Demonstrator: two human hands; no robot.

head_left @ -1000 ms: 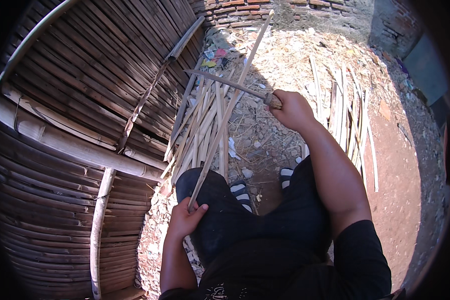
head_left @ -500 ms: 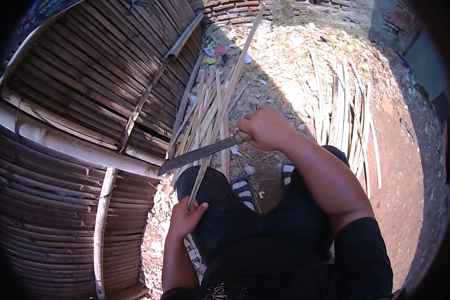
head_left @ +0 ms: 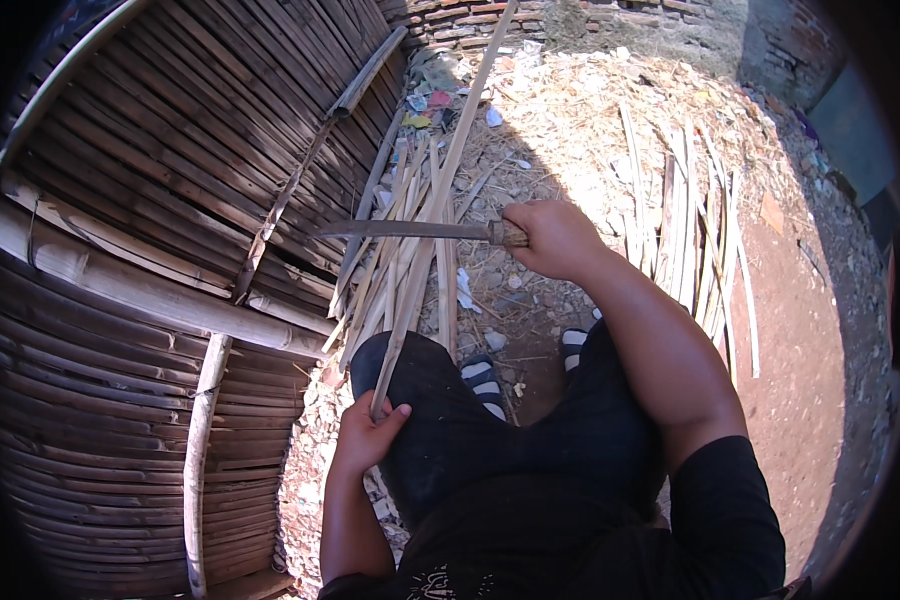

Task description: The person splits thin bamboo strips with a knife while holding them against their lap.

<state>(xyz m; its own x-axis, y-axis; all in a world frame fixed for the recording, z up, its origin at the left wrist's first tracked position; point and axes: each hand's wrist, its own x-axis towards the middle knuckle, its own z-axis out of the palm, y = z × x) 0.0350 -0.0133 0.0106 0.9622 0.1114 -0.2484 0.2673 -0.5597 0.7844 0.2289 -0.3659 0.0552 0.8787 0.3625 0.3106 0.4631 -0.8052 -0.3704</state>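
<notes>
Head view: bamboo strip (head_left: 440, 190) rises from left hand (head_left: 368, 432) grip.

Tight on the left, open ground on the right

A slatted bamboo wall (head_left: 160, 200) and leaning bamboo strips (head_left: 400, 250) crowd the left; right of the knife-holding right hand (head_left: 555, 238), bare dirt (head_left: 800, 380) lies open beyond more strips (head_left: 690, 230).

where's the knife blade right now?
Head view, centre: the right hand holds the knife level, blade pointing left across the bamboo strip gripped by the left hand.
</notes>
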